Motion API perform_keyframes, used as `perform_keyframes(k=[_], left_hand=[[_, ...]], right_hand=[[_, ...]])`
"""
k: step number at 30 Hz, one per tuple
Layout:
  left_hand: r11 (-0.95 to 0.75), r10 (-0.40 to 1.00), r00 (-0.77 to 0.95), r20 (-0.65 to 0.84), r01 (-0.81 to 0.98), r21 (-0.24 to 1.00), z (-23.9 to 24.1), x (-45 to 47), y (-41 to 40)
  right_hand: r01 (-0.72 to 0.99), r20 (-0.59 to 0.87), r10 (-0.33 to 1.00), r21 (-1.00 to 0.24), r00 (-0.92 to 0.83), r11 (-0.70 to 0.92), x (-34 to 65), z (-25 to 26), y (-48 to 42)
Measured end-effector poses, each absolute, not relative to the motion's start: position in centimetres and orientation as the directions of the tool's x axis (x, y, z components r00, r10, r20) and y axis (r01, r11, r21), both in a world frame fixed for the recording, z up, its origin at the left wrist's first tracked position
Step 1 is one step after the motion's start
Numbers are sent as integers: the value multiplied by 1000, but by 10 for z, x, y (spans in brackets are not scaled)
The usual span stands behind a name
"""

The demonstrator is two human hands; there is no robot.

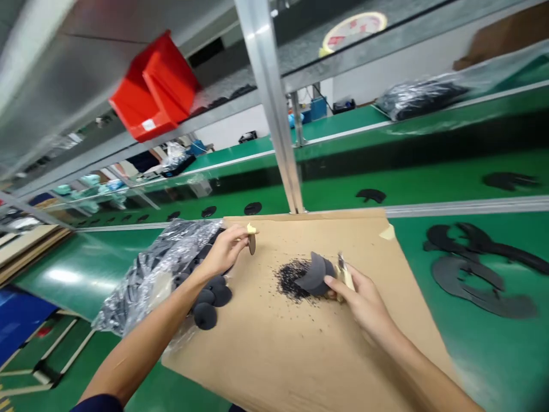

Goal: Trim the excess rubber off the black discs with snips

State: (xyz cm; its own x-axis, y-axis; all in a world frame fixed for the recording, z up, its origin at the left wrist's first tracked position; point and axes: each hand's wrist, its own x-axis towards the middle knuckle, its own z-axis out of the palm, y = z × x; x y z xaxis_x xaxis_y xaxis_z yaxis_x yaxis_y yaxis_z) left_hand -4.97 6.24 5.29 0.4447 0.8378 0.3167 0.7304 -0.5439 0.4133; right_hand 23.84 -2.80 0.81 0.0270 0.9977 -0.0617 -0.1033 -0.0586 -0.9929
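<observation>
My left hand [225, 250] pinches a small dark disc [252, 245] on edge above the cardboard sheet. Something pale yellow [251, 229] covers a fingertip there. My right hand [362, 294] is closed round a curved dark grey plastic piece [315, 276], its thumb pressed on the face. In the same hand is a tool with a metal tip and pale handle [344, 276], perhaps nippers; its lower part is hidden by the fingers. Behind the curved piece lies a pile of small black scraps [291, 279]. Several dark discs [206, 316] spill out beside my left forearm.
A clear plastic bag [141, 286] of dark parts lies left of the cardboard [274, 355]. Larger dark curved parts [476, 286] rest on the green bench at right. A metal post [274, 109] stands at the back, and a red bin [154, 91] sits on the shelf above.
</observation>
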Motion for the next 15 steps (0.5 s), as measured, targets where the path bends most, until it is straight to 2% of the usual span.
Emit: perform_keyframes(k=[2,6,11,15], left_hand=[[-620,784,466,409,594,512,47,-31,39],[-700,710,362,604,272,660,21,12,2],[-605,788,341,512,275,748,-4,28,-9],[-539,840,265,474,292,790,-17,20,-10]], right_hand=[[-104,-85,996,-991,30,-81,238,5,-29],[-100,-110,994,-989,11,-109,236,2,-32],[-119,-97,994,-988,-43,-101,236,7,-35],[-22,-63,992,-998,-105,-66,235,9,-36]])
